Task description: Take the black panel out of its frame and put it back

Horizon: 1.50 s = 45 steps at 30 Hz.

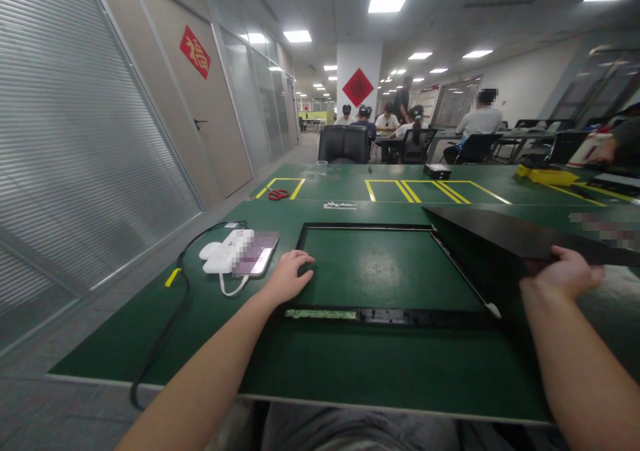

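A thin black rectangular frame (400,316) lies on the green table in front of me. A green circuit strip (321,315) runs along part of its near side. My left hand (291,277) rests over the frame's left side, thumb and fingers apart. Gripped in my right hand (567,274) is the edge of a large flat black panel (493,231), tilted up over the frame's right side. The panel hides part of the table. A small white piece (493,310) sits at the frame's near right corner.
Left of the frame are a white power strip (217,257) with a cable, and a phone (263,254). Red-handled scissors (279,195), small white parts (341,205), a clear cup (321,167) and a black box (437,171) lie farther back. Several people sit beyond.
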### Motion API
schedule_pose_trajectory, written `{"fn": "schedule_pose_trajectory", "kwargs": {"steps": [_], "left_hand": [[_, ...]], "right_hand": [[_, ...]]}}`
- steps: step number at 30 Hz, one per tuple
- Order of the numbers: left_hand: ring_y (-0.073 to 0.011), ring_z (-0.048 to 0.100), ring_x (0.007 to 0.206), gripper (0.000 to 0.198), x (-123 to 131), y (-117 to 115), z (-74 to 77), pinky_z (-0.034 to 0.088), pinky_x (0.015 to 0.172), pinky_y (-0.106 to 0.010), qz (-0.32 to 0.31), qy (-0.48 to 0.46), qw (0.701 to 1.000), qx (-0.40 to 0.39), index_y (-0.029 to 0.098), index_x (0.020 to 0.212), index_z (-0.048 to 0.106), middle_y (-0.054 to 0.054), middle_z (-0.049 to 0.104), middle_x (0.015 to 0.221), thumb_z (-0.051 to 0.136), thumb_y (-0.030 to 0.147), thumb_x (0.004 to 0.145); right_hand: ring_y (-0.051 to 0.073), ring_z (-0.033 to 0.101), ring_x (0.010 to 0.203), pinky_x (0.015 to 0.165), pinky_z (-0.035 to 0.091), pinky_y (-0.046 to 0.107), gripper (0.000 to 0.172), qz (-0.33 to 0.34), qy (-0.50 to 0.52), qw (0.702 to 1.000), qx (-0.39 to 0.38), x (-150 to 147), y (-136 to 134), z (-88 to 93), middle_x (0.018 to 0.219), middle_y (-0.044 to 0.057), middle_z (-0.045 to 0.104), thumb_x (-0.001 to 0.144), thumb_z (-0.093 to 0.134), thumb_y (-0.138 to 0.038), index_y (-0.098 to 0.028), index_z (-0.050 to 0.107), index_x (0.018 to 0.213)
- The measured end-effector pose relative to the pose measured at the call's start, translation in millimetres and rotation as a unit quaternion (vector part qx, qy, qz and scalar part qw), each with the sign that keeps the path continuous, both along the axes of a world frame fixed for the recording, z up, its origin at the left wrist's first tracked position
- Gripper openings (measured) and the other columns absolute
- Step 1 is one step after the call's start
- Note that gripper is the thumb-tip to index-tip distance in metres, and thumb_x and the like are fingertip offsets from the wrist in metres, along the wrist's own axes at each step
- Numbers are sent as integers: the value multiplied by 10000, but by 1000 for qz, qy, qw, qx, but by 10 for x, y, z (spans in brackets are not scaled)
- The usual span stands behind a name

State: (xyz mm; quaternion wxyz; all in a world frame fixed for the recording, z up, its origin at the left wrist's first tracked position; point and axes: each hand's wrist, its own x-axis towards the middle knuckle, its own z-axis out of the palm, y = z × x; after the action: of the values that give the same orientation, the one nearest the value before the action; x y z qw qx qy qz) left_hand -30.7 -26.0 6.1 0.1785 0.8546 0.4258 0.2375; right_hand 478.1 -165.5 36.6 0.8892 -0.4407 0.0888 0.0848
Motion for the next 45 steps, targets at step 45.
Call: {"fn": "schedule_pose_trajectory", "kwargs": {"steps": [45], "left_hand": [[-298,582,1248,350,14,18,138,415,1139,-508,74,-169,983,22,198,1136,682,-127,639,1258,607,350,829]], "right_hand": [[167,648,757,738,608,337,259,189,-36,981,16,-630,17,282,799,27,634,564,561,-36,-161,574,790]]}}
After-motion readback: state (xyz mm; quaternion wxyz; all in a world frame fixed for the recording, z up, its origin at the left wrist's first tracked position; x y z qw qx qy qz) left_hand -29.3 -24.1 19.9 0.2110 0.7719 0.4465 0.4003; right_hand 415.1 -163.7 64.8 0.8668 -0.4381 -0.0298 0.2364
